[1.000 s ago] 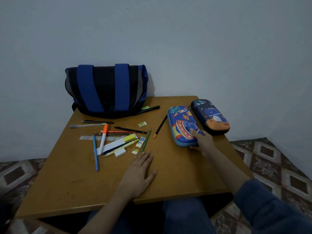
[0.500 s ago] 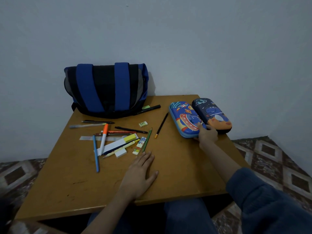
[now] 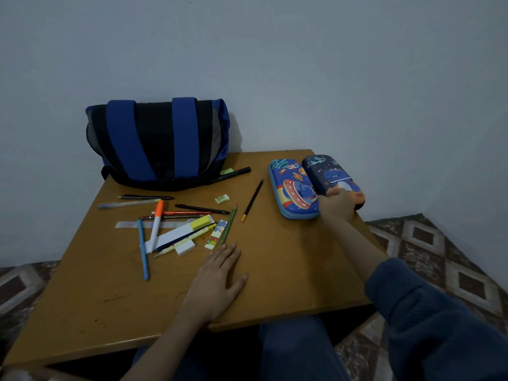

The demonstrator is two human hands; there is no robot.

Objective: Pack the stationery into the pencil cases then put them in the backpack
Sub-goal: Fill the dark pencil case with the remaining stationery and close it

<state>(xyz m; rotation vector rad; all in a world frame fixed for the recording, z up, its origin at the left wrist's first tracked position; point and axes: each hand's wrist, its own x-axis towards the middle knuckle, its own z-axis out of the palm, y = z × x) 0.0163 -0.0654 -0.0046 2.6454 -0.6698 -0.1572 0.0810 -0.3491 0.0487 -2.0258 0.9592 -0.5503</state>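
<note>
Backpack (image 3: 159, 141) stands at the 11 o'clock corner of the table (image 3: 275, 270), against the wall, straps facing you. Loose stationery lies from 9 to 12 o'clock of the table centre: a blue pen (image 3: 143, 248), an orange-capped marker (image 3: 157, 222) crossing a clear ruler (image 3: 129, 224), a green pencil (image 3: 229, 224), a small eraser (image 3: 222, 198) and a black pencil (image 3: 252, 200) (none of it is in a case). A black marker (image 3: 233, 173) lies at the backpack's 4 o'clock, close to its base.

Your left hand (image 3: 217, 279) rests flat on the table at 6 o'clock, fingers straight and relaxed, holding nothing. Its fingertips lie just beside the green pencil's near end.

Both cases sit closed at 2 o'clock, side by side and touching: the light blue pencil case (image 3: 292, 191), then the dark pencil case (image 3: 330, 171) at its 3 o'clock, by the table edge. Your right hand (image 3: 336, 206) is at the near end of the dark pencil case, fingers curled round that end, thumb on its lid.
</note>
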